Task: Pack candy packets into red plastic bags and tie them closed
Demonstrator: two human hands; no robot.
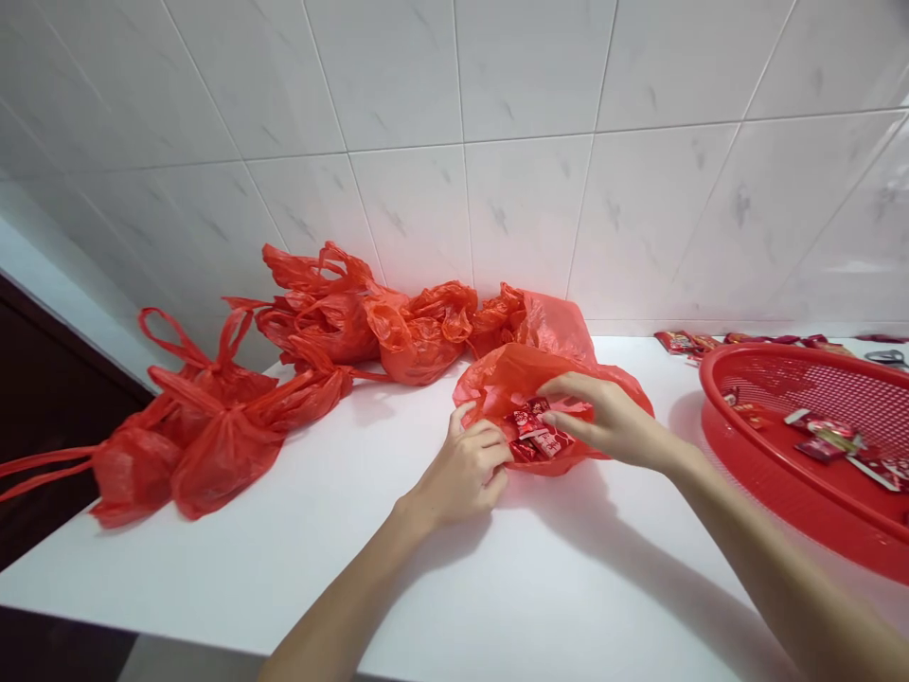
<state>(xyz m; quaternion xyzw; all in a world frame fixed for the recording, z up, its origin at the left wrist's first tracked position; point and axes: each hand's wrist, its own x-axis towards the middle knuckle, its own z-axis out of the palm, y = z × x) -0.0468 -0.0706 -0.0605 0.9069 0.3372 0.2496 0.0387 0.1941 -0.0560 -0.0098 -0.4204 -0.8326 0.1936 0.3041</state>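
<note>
On the surface (298, 549) at 1 o'clock, the left hand (474, 464) seems to grasp a red plastic bag (509, 367)'s rim; the right hand (607, 417)'s grip gapes over wrapped packets (527, 423) inside. A slipping rim could spill them.

Open bag (497, 372) translucent red; packets (526, 421) dark red, white-printed; basket (788, 507) red; tabletop (319, 549) white; tiles (532, 71) pale grey, streaked.

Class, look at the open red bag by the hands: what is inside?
Small red packets lie inside the open red bag. The right hand hides part of the interior, and whatever lies beneath the top packets cannot be seen.
</note>
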